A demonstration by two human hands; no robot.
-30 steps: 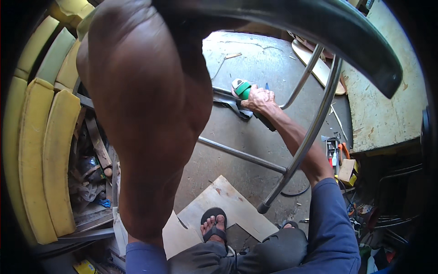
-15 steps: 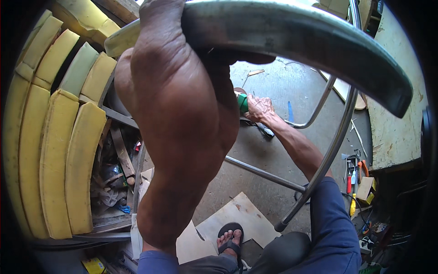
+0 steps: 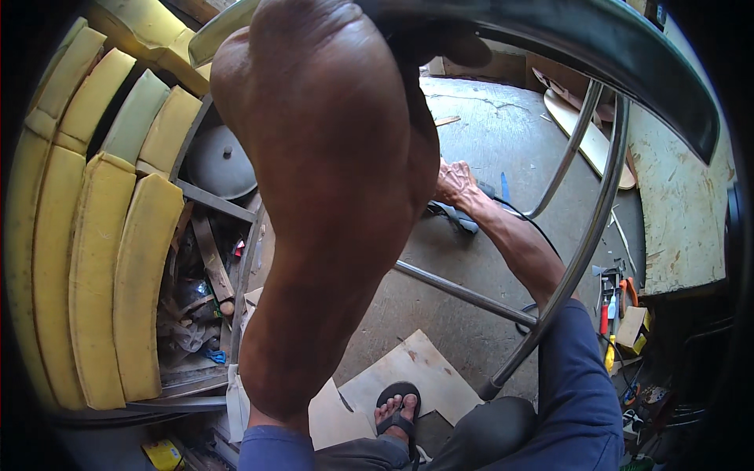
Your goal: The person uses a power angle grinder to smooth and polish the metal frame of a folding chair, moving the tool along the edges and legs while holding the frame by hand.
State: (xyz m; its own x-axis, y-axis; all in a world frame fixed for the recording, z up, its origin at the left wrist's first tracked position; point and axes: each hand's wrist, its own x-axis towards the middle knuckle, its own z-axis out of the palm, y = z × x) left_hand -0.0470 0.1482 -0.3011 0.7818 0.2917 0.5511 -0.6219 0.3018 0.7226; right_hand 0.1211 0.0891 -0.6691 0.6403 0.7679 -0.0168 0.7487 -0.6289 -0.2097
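Observation:
A chair or stool frame with bent metal tube legs (image 3: 613,188) and a dark, glossy curved top part (image 3: 613,67) is tilted in front of me. My left hand (image 3: 322,27) grips the curved part at the top, fingers wrapped underneath it. Beyond my left forearm, low near the floor, my right hand (image 3: 457,182) is closed. A black cord (image 3: 534,228) runs along my right forearm. What this hand holds is mostly hidden by my left arm; the earlier frame shows a green tool there. A dark grey object (image 3: 455,218) lies just below the hand.
Yellow foam pads (image 3: 102,267) stand stacked at left, beside a rack (image 3: 208,200) holding scraps and a round metal lid (image 3: 221,161). Hand tools (image 3: 609,314) lie at right near a worn pale board (image 3: 679,180). Cardboard (image 3: 412,373) lies under my sandalled foot (image 3: 397,412).
The curved part and my left hand have shifted up and right, with the legs following slightly. My right hand has moved a little right. The green tool has gone behind my left arm.

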